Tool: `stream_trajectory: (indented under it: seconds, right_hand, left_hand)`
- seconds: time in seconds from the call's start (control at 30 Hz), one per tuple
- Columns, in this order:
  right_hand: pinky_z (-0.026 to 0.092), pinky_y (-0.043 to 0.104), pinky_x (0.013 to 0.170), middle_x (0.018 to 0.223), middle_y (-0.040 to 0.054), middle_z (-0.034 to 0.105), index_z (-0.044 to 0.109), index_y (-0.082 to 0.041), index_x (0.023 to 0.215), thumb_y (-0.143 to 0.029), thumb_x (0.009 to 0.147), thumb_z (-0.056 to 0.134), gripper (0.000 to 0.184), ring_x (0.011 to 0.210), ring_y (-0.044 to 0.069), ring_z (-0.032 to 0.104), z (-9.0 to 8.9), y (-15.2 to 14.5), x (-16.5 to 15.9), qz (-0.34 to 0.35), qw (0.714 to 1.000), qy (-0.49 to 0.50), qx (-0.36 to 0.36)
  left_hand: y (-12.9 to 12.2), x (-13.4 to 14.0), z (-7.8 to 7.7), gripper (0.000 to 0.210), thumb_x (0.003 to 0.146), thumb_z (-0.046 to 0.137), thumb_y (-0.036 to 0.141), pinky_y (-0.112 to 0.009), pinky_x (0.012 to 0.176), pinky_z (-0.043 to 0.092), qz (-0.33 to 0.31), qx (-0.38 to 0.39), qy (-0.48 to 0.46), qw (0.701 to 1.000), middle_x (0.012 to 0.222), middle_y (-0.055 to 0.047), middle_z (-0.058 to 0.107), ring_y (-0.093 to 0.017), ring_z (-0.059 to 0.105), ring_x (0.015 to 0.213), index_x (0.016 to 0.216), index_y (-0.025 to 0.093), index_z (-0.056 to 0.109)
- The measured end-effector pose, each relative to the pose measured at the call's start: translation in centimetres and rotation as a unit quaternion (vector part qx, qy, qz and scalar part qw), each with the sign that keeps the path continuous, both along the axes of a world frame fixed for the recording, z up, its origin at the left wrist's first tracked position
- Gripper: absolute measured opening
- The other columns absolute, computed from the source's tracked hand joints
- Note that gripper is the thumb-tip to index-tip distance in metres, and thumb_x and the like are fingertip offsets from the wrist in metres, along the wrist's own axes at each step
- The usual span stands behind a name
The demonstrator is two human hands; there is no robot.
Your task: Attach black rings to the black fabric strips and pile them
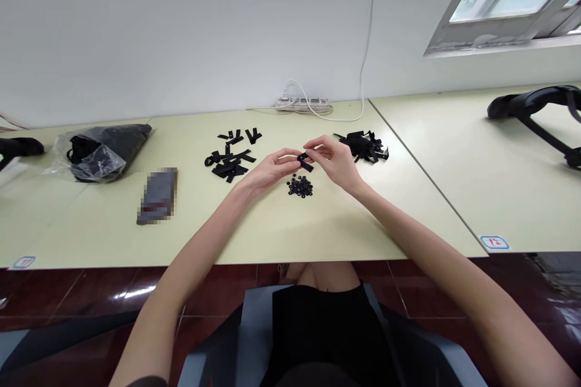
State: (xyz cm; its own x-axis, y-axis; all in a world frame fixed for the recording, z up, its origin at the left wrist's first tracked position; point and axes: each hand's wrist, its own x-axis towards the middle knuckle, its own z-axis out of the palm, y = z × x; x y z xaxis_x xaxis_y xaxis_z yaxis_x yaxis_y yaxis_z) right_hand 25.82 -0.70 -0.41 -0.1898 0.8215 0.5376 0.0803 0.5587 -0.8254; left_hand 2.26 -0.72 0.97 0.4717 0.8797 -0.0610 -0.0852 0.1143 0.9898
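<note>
My left hand (273,168) and my right hand (334,162) meet over the middle of the table, fingers closed on a short black fabric strip (307,165). The strip is pinched between both hands, and one end hangs free. Just below it, on the tabletop, is a small pile of black ring-shaped pieces (300,187). Beside my left hand is a loose group of black strips (229,166), some with a small round piece on them. Behind my right hand lies a denser heap of black strips (367,146).
A power strip (303,104) with a white cable stands against the wall. On the left are a clear plastic bag (109,151) with black contents and a blurred dark flat item (158,196). A black strapped device (535,106) sits on the right-hand table (508,193).
</note>
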Motion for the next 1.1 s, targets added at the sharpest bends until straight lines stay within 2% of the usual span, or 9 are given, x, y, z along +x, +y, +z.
stream_trajectory:
  seconds: [0.1,0.2,0.3,0.4,0.63,0.9,1.1]
  right_hand:
    - [0.074,0.049,0.096,0.109,0.0058,0.082,0.079,-0.026,0.107,-0.064,0.100,0.085,0.040,0.090,0.024,0.083,0.21,-0.10,0.03,0.016,0.999,0.016,-0.025]
    - [0.075,0.048,0.096,0.110,0.0059,0.083,0.080,-0.026,0.106,-0.061,0.098,0.088,0.036,0.097,0.024,0.081,0.35,-0.05,0.03,0.019,0.999,0.023,-0.017]
    - [0.076,0.046,0.090,0.108,0.0056,0.081,0.079,-0.027,0.104,-0.059,0.097,0.088,0.033,0.104,0.025,0.080,0.40,0.03,-0.04,0.021,0.999,0.036,-0.016]
    - [0.076,0.048,0.093,0.106,0.0055,0.080,0.079,-0.027,0.104,-0.059,0.097,0.088,0.034,0.107,0.026,0.079,0.46,-0.02,-0.11,0.025,0.999,0.039,-0.018]
    - [0.074,0.046,0.096,0.112,0.0070,0.081,0.077,-0.027,0.109,-0.052,0.102,0.083,0.027,0.110,0.026,0.080,0.82,-0.50,-0.04,0.026,1.000,0.009,-0.002]
    - [0.070,0.047,0.099,0.114,0.0069,0.081,0.074,-0.028,0.114,-0.036,0.108,0.067,0.012,0.106,0.025,0.079,0.79,-0.75,-0.17,0.011,0.994,-0.069,0.086]
    - [0.066,0.045,0.091,0.110,0.0068,0.080,0.073,-0.028,0.113,-0.022,0.107,0.059,0.017,0.099,0.025,0.076,0.65,-0.65,-0.16,-0.011,0.983,-0.104,0.150]
  left_hand:
    - [0.07,-0.11,-0.05,0.050,0.080,0.106,0.045,-0.046,0.115,0.047,-0.001,-0.009,0.001,1.000,0.113,-0.006,0.081,-0.020,0.071,0.105,0.119,0.024,0.083]
    - [0.09,-0.13,-0.03,0.049,0.080,0.107,0.045,-0.047,0.116,0.048,-0.007,-0.025,-0.006,1.000,0.112,-0.006,0.081,-0.021,0.073,0.108,0.117,0.024,0.083]
    - [-0.08,-0.04,0.08,0.047,0.085,0.102,0.053,-0.047,0.116,0.049,-0.024,-0.034,-0.014,0.999,0.118,-0.009,0.081,-0.023,0.074,0.113,0.117,0.023,0.083]
    - [-0.31,0.04,0.16,0.046,0.090,0.097,0.059,-0.046,0.112,0.052,-0.028,-0.033,-0.010,0.999,0.120,-0.009,0.079,-0.024,0.074,0.112,0.116,0.023,0.082]
    - [-0.23,-0.08,0.18,0.042,0.089,0.098,0.053,-0.041,0.104,0.053,-0.005,-0.004,0.019,1.000,0.120,-0.006,0.075,-0.018,0.067,0.100,0.116,0.025,0.084]
    - [-0.21,-0.23,0.50,0.038,0.092,0.095,0.050,-0.047,0.109,0.055,-0.007,0.010,0.023,1.000,0.126,-0.010,0.077,-0.024,0.069,0.112,0.119,0.025,0.086]
    - [-0.19,-0.21,0.30,0.040,0.089,0.098,0.055,-0.046,0.107,0.056,0.012,-0.009,0.054,0.998,0.115,-0.010,0.078,-0.023,0.069,0.103,0.110,0.022,0.087]
